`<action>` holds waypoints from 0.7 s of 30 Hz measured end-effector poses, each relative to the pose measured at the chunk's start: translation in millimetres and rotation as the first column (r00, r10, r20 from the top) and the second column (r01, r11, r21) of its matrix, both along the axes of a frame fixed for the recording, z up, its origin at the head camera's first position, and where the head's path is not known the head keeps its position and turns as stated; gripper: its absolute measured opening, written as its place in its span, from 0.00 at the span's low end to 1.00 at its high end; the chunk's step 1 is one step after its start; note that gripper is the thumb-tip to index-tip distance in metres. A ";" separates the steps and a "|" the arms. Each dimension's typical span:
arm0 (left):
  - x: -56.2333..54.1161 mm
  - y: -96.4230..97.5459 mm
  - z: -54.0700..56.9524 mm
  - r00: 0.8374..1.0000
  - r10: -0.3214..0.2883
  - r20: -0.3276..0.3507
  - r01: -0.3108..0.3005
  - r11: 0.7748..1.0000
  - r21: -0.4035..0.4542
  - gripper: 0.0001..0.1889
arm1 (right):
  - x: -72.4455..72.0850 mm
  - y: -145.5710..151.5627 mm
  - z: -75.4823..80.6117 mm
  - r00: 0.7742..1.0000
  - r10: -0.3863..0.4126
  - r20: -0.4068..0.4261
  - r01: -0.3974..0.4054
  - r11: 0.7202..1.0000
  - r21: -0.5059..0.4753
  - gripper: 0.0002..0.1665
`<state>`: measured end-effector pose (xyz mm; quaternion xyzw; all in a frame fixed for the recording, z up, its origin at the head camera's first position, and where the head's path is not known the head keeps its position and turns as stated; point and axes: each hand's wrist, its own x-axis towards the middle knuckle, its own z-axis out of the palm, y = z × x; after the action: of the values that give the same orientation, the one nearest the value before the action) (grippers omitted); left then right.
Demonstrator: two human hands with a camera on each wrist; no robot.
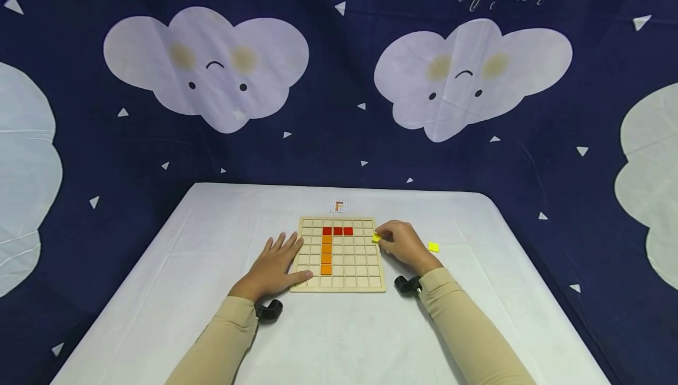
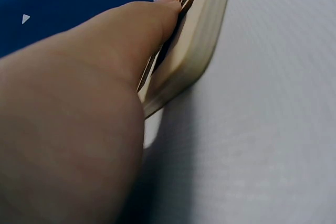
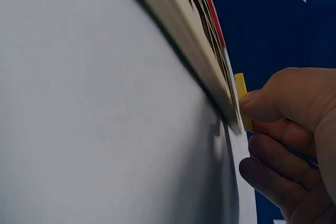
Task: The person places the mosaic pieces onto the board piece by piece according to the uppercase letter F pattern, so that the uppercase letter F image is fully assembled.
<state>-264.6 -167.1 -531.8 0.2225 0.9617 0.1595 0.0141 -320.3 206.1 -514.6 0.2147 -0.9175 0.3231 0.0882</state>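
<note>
A square wooden grid board (image 1: 357, 268) lies on the table. Three red tiles (image 1: 338, 231) fill a short row near its far side, and a column of orange tiles (image 1: 326, 249) runs toward me from the left one. My left hand (image 1: 272, 267) rests spread on the board's left edge, its thumb over the near left corner. Between thumb and fingers, my right hand (image 1: 404, 244) pinches a yellow tile (image 3: 241, 88) at the board's right edge. Another yellow tile (image 1: 433, 247) lies on the table to the right of that hand.
A small printed pattern card (image 1: 339, 206) lies just beyond the board's far edge. White cloth covers the table (image 1: 238, 214). A dark blue curtain (image 1: 339, 79) with clouds hangs behind it. Black wrist cameras (image 1: 270, 311) sit on both wrists.
</note>
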 end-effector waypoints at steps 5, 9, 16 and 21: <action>0.1 0.4 -0.1 1.000 -0.001 0.003 0.001 1.000 0.000 0.55 | 1.7 -13.9 1.1 0.999 0.045 0.017 -0.045 0.999 0.004 0.14; 0.5 0.1 0.3 1.000 0.002 0.006 -0.002 1.000 0.006 0.54 | 3.1 -21.9 2.3 0.998 0.064 -0.001 -0.064 0.998 0.021 0.14; 0.3 -0.1 -0.4 1.000 -0.001 0.008 0.001 1.000 0.009 0.55 | 5.5 -32.1 8.0 0.996 0.082 -0.038 -0.081 0.996 0.041 0.14; 0.9 0.4 -0.2 1.000 -0.005 0.002 0.005 1.000 0.020 0.54 | 7.5 -41.7 10.7 0.992 0.124 -0.008 -0.124 0.992 0.031 0.12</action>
<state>-263.7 -166.7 -532.1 0.2249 0.9594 0.1695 0.0132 -312.8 164.4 -503.9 0.2742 -0.9067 0.3128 0.0695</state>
